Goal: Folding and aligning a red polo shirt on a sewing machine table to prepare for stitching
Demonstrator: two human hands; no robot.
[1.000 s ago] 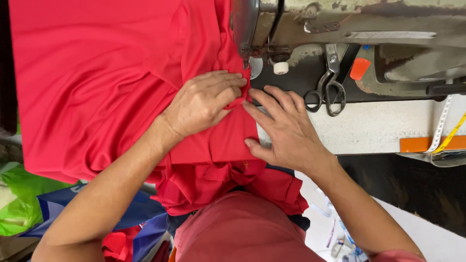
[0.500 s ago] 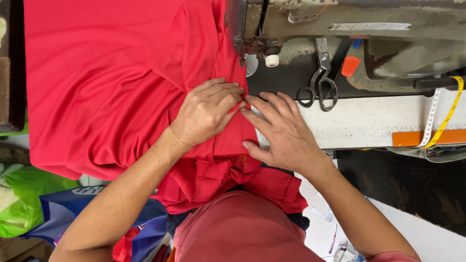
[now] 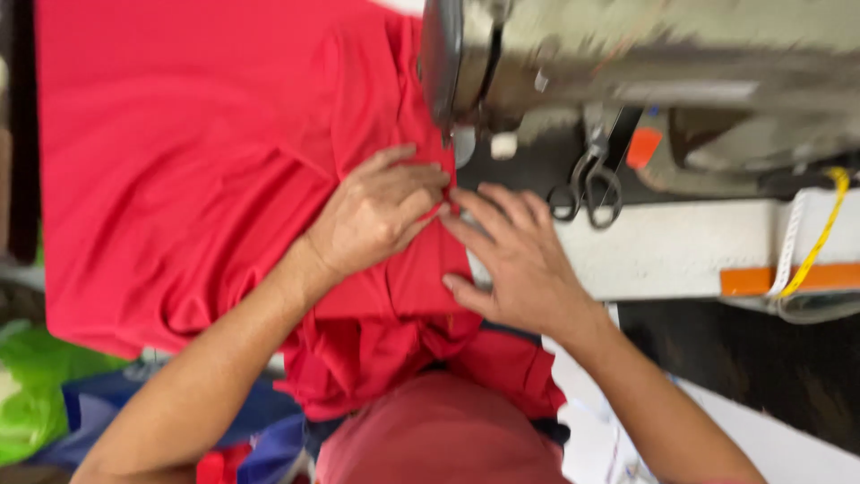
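Observation:
A large red fabric piece (image 3: 197, 170) lies spread over the sewing table and hangs off its near edge. My left hand (image 3: 381, 211) presses down on the cloth, fingers curled on a fold just below the sewing machine head (image 3: 627, 63). My right hand (image 3: 515, 260) lies flat beside it with fingers spread, holding the cloth's right edge against the table. The fingertips of both hands meet close to the needle area, which is blurred.
Dark-handled scissors (image 3: 591, 188) lie on the machine bed right of my hands. A yellow measuring tape (image 3: 820, 242) hangs at the right over an orange strip. A green bag (image 3: 36, 403) and blue cloth sit at the lower left.
The view has shifted and blurred. Both hands stay on the red cloth near the needle, sliding slightly with the fabric.

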